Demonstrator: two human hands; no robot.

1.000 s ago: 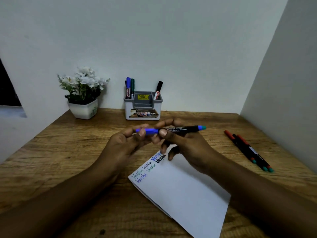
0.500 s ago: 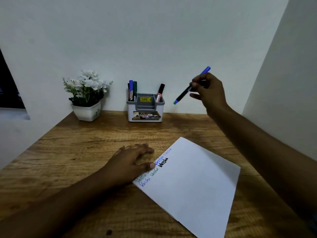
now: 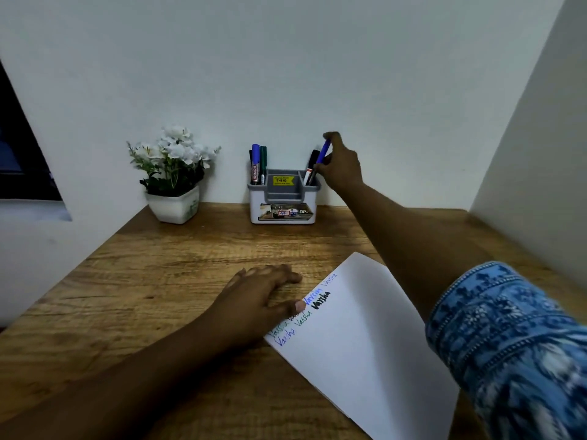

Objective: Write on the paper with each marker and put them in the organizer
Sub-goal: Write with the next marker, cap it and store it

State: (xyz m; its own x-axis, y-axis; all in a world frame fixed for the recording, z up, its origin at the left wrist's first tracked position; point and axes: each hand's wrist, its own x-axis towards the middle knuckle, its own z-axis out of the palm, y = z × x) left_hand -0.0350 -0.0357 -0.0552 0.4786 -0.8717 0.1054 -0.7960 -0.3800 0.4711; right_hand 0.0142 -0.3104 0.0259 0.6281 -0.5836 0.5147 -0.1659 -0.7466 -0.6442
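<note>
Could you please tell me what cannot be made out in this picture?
Head view: the lower end of the blue marker, hidden inside the organizer; whether it touches the bottom is unclear.
Head view: part of the writing on the paper, covered by the thumb of the left hand.
Head view: print on the yellow label, too small.

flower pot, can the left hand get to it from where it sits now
Probably yes. The left hand lies flat at the edge of the paper, and only bare table shows between it and the flower pot.
</note>
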